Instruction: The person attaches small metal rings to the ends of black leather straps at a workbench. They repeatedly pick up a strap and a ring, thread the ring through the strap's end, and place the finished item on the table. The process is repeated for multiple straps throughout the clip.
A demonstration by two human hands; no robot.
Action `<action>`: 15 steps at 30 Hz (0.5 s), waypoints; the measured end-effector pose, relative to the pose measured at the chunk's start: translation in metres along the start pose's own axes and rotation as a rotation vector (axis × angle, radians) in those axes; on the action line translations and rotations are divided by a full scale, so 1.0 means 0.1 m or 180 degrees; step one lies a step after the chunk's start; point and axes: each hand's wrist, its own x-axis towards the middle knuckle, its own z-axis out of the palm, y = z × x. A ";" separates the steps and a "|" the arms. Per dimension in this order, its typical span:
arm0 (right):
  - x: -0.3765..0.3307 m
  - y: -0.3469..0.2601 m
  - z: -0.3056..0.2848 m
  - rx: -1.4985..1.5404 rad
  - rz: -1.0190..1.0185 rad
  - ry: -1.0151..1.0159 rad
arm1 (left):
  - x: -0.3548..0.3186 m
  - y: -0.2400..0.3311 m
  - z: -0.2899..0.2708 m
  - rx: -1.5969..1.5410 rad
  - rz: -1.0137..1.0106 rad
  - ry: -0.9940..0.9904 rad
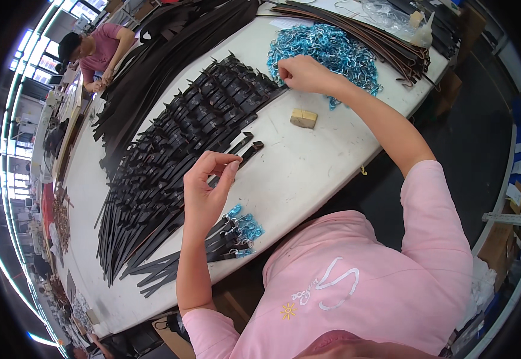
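Observation:
My left hand [208,182] is over the near edge of a layered heap of black straps [182,128]. Its thumb and forefinger are pinched on a black strap [252,151], whose folded end sticks out past the fingertips. At the far side of the table my right hand [306,75] is closed, at the near left edge of a pile of metal hooks in blue wrapping [332,51]. What its fingers hold, if anything, is hidden. Beside my left forearm lie several straps with blue-wrapped hooks [242,230] on their ends.
A small yellowish block [303,118] rests on the white table [296,161]. Brown-edged strips [386,45] and a bottle [423,33] are at the far right. Long dark strips [147,78] lie beyond the heap, where another person [102,51] works.

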 end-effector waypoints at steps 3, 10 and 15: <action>-0.05 -0.08 -0.38 -0.1074 -0.0432 0.1721 | 0.25 0.18 0.08 0.0298 0.0495 0.0133; -0.37 -1.15 -1.77 -0.1467 -0.2403 0.3727 | 1.19 0.88 0.44 0.1033 0.2506 0.0940; -0.61 -1.18 -1.80 0.1138 -0.1867 0.2785 | 1.33 1.10 0.24 -0.0953 0.2201 0.1553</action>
